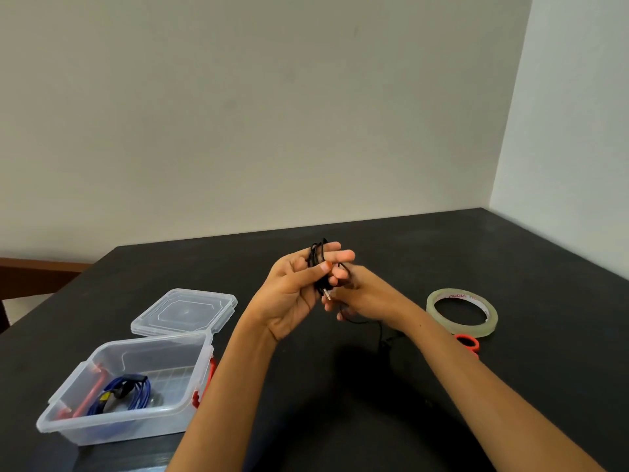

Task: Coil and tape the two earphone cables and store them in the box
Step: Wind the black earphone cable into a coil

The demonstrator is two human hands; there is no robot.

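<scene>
Second cable under way. The left hand (292, 294) is raised above the matte black table (476, 253), palm toward the camera, fingers spread upward with a thin black earphone cable (317, 258) looped around them; the thumb is pressing across to pin the loops. The metal plug end is hanging just below that thumb. The right hand (360, 298) is sitting just behind and right of the wrapped fingers, closed on the loose run of the same cable and seemingly feeding it; how tightly its fingertips are pinching is hidden behind the left hand. A slack tail is dropping below the right wrist to the table.

Progress, as judged: about half done. One coiled blue earphone cable (131, 393) with a dark band at its top, apparently its binding, is already lying inside the clear plastic storage box with red latches (153, 345), well down and left of the grip. The black one is only partly coiled; finishing the coil, taping it and boxing it are left.

Count: two cables, one box, one clear plastic lid (185, 311) lying off the box just behind it, one roll of clear tape (462, 311) right of the right forearm, one orange-handled tool, likely scissors (469, 344), partly hidden near that roll.
</scene>
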